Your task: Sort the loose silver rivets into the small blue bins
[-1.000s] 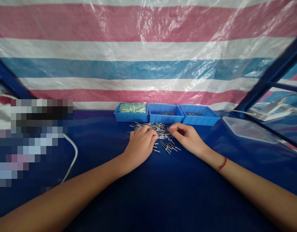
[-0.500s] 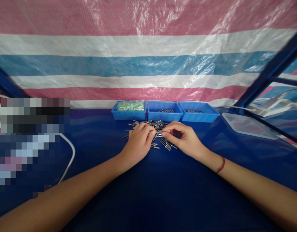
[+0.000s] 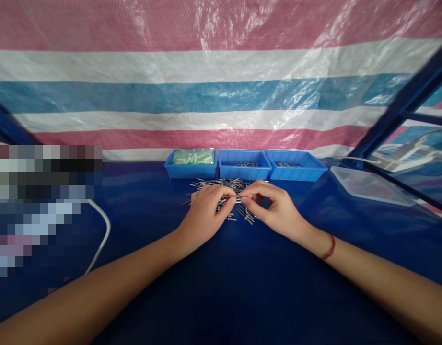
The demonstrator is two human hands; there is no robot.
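A loose pile of small metal pins [image 3: 221,184] lies on the dark blue table [image 3: 221,287], in front of a row of blue bins. My left hand [image 3: 204,213] rests over the pile's near left side, fingers curled, thumb and forefinger pinched. My right hand [image 3: 274,206] is beside it, fingers pinched too. The two pinches meet over the pile, with a thin pin [image 3: 239,196] held between them. A red string circles my right wrist [image 3: 329,247].
Three blue bins stand at the back: the left bin [image 3: 191,164] holds pale green parts, the middle bin [image 3: 244,165] and right bin [image 3: 292,166] hold a few metal pins. A clear lid [image 3: 368,187] lies right. A white cable [image 3: 100,235] curves left. A striped tarp hangs behind.
My right hand has moved left toward my left hand, and the fingertips of both now meet over the pile on a pin. The view has tilted down slightly.
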